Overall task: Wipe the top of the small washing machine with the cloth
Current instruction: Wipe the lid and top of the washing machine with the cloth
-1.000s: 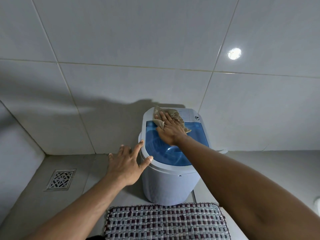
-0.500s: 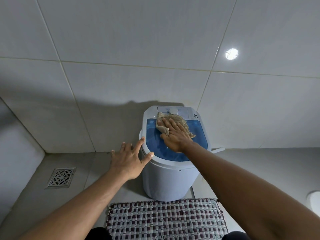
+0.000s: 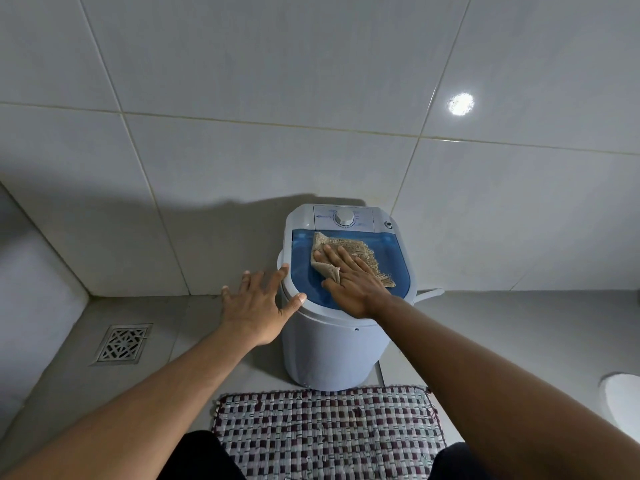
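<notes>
- The floor drain (image 3: pixel 123 343) lies far left in the floor, well apart from the work and no hindrance.
- The left hand (image 3: pixel 257 304) is spread wide, holding nothing; its thumb and forefinger rest on the left rim of the small washing machine (image 3: pixel 332 351), apparently steadying it.
- The machine stands against the tiled wall (image 3: pixel 242 98), so its far edge looks awkward to reach.
- The right hand (image 3: pixel 349 282) lies flat, fingers slightly splayed, pressing the burlap-like cloth (image 3: pixel 349 249) onto the blue lid (image 3: pixel 388 249).
- The cloth sits on the far-middle part of the lid, just near the control panel.
- Judging progress: wiping is under way; no dirt or streaks show, so I cannot tell which parts are done. The lid's near end, the white rim and the panel with its dial (image 3: pixel 344 217) may remain.
- The dial would interrupt a flat stroke.
- The woven mat (image 3: pixel 325 434) lies near, below the machine.
</notes>
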Demonstrator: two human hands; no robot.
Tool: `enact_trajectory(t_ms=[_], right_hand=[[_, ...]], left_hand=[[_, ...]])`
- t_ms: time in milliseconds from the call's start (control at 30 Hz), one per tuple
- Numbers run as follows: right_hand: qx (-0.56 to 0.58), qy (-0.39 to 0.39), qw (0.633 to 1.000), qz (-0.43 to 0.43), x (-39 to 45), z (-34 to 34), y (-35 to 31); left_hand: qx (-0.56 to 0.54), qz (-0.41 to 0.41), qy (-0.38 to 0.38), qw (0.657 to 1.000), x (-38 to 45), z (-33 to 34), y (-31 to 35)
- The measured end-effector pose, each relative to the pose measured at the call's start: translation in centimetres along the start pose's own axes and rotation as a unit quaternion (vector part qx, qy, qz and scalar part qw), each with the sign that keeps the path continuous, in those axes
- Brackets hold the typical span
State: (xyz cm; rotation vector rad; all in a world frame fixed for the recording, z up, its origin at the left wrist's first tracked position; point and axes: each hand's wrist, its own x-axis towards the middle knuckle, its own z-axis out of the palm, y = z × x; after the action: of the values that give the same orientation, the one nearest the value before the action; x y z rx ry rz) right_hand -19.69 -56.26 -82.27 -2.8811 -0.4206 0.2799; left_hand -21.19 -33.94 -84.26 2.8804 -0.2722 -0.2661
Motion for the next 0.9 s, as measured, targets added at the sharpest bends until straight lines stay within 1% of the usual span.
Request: enact_trajectory(t_ms=[167,267,400,667,900], right_hand=[[0.02,-0.015,1.0,-0.01,-1.8,-0.2,-0.6],[0.023,-0.008,1.0,-0.006,-3.1,0.3,-1.1],[-0.002,0.017,1.0,-0.008,-4.6,1.6,-1.7],[-0.004,0.087,0.996,0.002,-6.8,3.8,-2.5],[0.006,0.13,0.991,0.023,-8.2,5.2,-3.8]], left_hand=[[-0.001,-0.003,0.003,1.0,0.0,0.1,0.0],[-0.007,-0.008,0.0,1.0,-0.1,0.0,0.1],[-0.009,-0.008,0.001,1.0,-0.2,0.1,0.1],[-0.014,-0.005,0.013,1.0,-0.2,0.4,0.0],[-0.026,-0.001,0.02,0.999,-0.2,0.6,-0.1]])
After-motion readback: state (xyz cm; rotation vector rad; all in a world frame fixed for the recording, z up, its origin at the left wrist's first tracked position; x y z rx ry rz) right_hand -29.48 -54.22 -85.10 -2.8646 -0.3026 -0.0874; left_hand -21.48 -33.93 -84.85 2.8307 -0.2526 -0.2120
